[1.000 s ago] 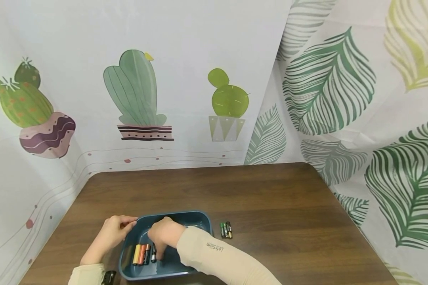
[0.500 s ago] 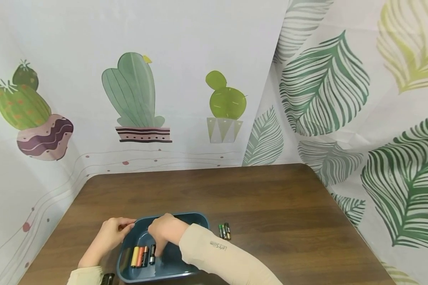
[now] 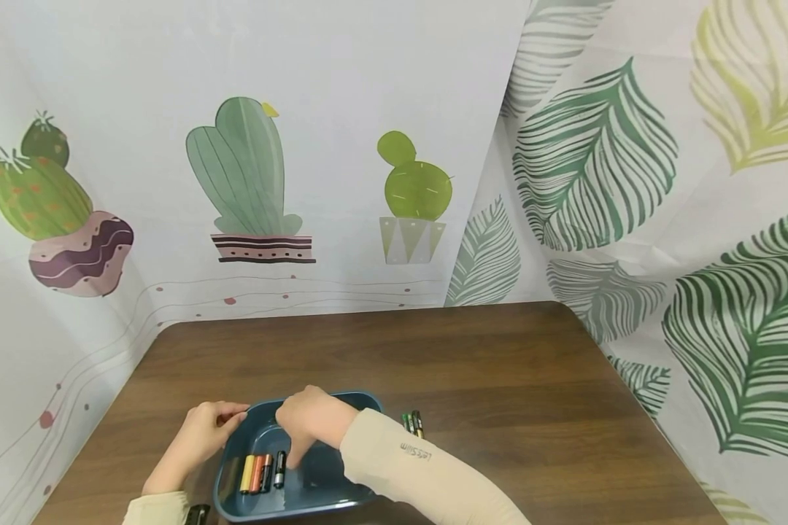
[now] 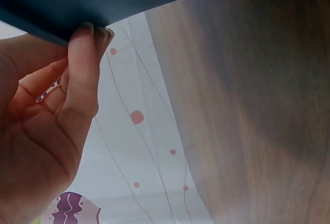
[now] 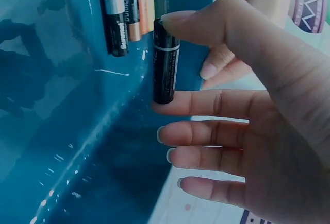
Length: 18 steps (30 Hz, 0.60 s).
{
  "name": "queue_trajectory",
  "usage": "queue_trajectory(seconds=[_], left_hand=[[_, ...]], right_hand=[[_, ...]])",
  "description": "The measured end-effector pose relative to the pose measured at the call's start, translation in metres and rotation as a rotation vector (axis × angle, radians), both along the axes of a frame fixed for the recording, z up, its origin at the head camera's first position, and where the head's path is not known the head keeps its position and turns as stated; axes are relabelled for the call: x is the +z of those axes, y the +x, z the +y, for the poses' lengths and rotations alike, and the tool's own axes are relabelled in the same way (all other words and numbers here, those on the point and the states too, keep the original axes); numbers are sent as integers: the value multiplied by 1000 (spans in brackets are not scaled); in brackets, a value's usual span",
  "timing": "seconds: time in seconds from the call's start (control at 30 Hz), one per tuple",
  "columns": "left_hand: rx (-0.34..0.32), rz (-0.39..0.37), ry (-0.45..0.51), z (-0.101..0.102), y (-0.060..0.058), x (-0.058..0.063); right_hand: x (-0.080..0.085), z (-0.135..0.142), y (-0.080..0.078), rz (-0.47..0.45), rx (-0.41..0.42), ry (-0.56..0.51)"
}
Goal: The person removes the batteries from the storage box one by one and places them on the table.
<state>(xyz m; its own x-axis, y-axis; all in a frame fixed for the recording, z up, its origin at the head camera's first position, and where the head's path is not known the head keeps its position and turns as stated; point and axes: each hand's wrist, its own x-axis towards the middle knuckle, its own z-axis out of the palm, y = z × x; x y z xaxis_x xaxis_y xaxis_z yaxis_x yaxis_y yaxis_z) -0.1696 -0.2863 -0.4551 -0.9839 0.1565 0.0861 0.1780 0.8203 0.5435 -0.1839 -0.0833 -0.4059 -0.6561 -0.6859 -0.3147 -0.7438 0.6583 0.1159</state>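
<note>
My right hand [image 3: 311, 419] is over the blue tray [image 3: 289, 512]. In the right wrist view its thumb and index finger pinch a black battery [image 5: 166, 69] by its two ends, while the other fingers stay extended. In the head view this battery is hidden behind the hand. My left hand [image 3: 200, 437] pinches the tray's left rim between thumb and fingers, as the left wrist view also shows. Lined up in the tray's left part are a yellow battery [image 3: 246, 475], an orange battery [image 3: 257, 474], a black-and-copper battery [image 3: 266, 475] and a black-and-silver battery [image 3: 279, 470].
Right of the tray, several green and black batteries [image 3: 412, 421] lie on the brown wooden table [image 3: 532, 408], partly covered by my right sleeve [image 3: 427, 467]. A black object [image 3: 198, 515] shows beside my left cuff. Behind the table hangs a cloth [image 3: 341, 146] printed with cacti and leaves.
My right hand has shifted slightly up and right, away from the battery row, and its sleeve now overlaps the batteries on the table. My left hand keeps its hold on the rim.
</note>
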Motion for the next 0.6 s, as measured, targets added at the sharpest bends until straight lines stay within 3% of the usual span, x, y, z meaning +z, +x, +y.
queue_trajectory(seconds=[0.37,0.6], left_hand=[[11,-15,28,1,1,-2],[7,-14,30,0,1,-1]], right_hand=[[16,37,10,131,97,-62],[16,61,11,115,144,-124]])
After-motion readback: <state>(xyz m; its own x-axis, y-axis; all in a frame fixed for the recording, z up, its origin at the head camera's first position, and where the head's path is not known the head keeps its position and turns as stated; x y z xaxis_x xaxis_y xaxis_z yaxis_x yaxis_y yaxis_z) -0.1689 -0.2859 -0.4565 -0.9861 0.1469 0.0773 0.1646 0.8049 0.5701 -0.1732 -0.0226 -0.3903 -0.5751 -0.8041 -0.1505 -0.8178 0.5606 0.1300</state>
